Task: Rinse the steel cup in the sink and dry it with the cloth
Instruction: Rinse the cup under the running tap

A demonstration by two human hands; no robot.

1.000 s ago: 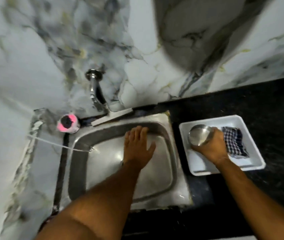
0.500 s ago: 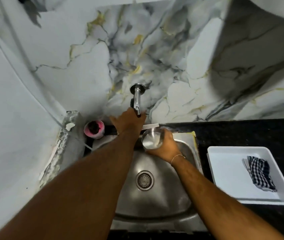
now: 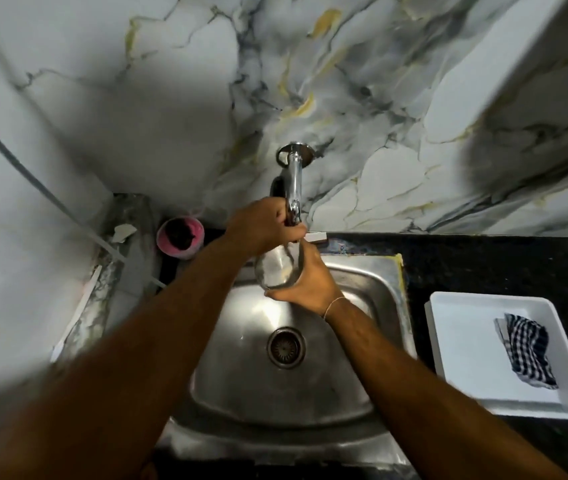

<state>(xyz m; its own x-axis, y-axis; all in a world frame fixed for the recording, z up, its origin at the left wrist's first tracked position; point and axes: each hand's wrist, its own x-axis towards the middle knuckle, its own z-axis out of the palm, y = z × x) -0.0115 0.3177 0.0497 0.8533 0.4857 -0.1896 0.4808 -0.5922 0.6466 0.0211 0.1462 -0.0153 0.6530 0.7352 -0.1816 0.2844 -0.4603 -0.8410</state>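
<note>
My right hand grips the steel cup from its right side and holds it, mouth up, over the back of the steel sink, directly under the chrome tap. Fingers of my left hand are closed around the tap's lower end, just above the cup's rim, and hide part of the cup. I cannot tell whether water is running. The checked blue-and-white cloth lies crumpled in the white tray on the right.
A pink cup-like holder stands at the sink's back left corner. Black countertop surrounds the sink and tray. A marble wall rises behind the tap. The drain sits mid-basin.
My right hand lifted the steel cup out of the white tray and carried it left under the tap. My left hand rose from the basin and closed on the tap.
</note>
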